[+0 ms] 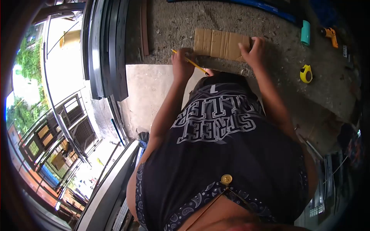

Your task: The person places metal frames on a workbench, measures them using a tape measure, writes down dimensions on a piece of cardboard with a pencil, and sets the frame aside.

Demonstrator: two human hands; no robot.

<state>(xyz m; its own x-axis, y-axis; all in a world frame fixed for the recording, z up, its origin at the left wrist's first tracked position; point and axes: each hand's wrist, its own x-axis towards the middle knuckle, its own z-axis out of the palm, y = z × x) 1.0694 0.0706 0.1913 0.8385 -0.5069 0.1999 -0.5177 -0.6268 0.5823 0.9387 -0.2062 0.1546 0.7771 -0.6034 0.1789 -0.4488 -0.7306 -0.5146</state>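
Note:
A piece of brown cardboard (217,44) with several crease lines lies on the rough worktop in front of me. My left hand (182,66) is closed around a yellow pencil (196,66), just off the cardboard's left end. The pencil slants down to the right, towards my body. My right hand (255,54) grips the cardboard's right end, thumb on its top face and fingers along the far side. Some of those fingertips are hidden.
Right of the cardboard lie a yellow tape measure (306,74), a teal cylinder (305,33) and an orange-and-black tool (330,37). A blue bar (266,6) runs along the far side. Dark metal profiles (110,50) and a thin brown strip (144,29) are at left.

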